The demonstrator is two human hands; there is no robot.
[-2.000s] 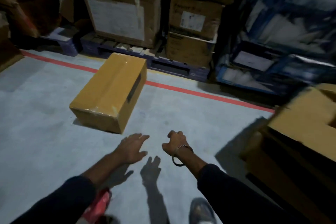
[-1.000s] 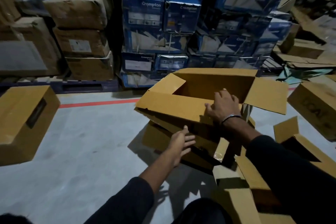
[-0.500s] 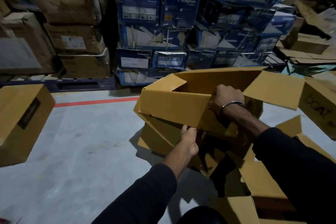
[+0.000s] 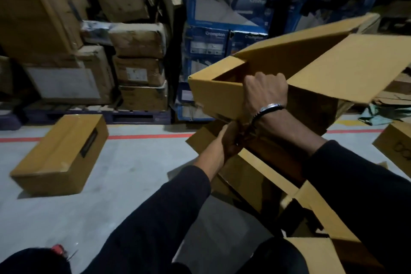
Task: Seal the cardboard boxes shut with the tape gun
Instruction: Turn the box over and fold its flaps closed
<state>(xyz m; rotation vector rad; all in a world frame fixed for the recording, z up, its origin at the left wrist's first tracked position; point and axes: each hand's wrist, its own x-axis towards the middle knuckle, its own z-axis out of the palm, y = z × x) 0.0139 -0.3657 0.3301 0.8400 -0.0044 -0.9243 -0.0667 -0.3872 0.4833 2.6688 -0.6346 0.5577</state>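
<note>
You have lifted the open cardboard box (image 4: pixel 311 69) higher off the pile, your right hand (image 4: pixel 264 93) fingers curled over its rim, left hand (image 4: pixel 229 140) gripping its lower edge, so flaps remain unfolded and untaped.

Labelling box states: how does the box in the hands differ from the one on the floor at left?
The held box is open, flaps splayed and interior showing; the floor box is closed, with shiny tape across its top. The held box is lifted and tilted, gripped by the right hand on its rim and the left hand below; the floor box lies flat on the grey floor, untouched. Both are plain brown cardboard.
</note>
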